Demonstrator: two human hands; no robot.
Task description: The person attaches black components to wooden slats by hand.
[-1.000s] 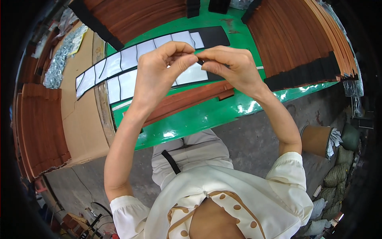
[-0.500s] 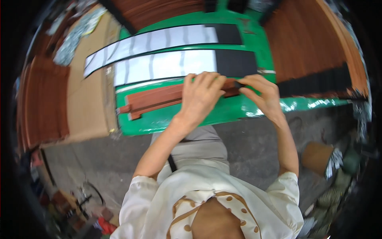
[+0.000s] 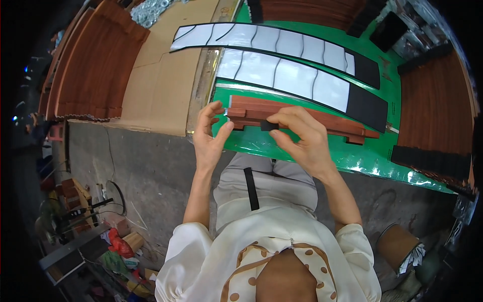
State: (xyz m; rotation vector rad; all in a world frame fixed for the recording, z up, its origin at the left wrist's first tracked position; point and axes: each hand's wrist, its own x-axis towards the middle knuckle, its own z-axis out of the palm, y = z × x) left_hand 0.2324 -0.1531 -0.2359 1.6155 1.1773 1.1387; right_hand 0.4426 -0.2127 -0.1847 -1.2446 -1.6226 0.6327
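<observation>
A reddish-brown wood-grain strip (image 3: pixel 302 113) with stepped ends lies along the near edge of the green-covered table. My right hand (image 3: pixel 304 143) pinches a small black piece (image 3: pixel 269 126) between thumb and fingers, just in front of the strip's left part. Around the strip's left end, my left hand (image 3: pixel 209 133) has its thumb and fingers apart; whether they touch the strip I cannot tell. Beyond it lie two long black strips, a nearer one (image 3: pixel 369 106) and a farther one (image 3: pixel 366 68), each mostly covered by white wavy-lined sheeting.
Stacked brown wood-grain panels stand at left (image 3: pixel 98 65), at right (image 3: pixel 432 100) and at the back (image 3: pixel 312 11). Cardboard (image 3: pixel 161 85) covers the table's left part. On the floor are a brown bin (image 3: pixel 397 244) at right and clutter with a red bag (image 3: pixel 119 244) at left.
My view has shifted left. My left hand has gone from the strip's middle to its left end and opened. My right hand has brought the black piece from the right end toward the left.
</observation>
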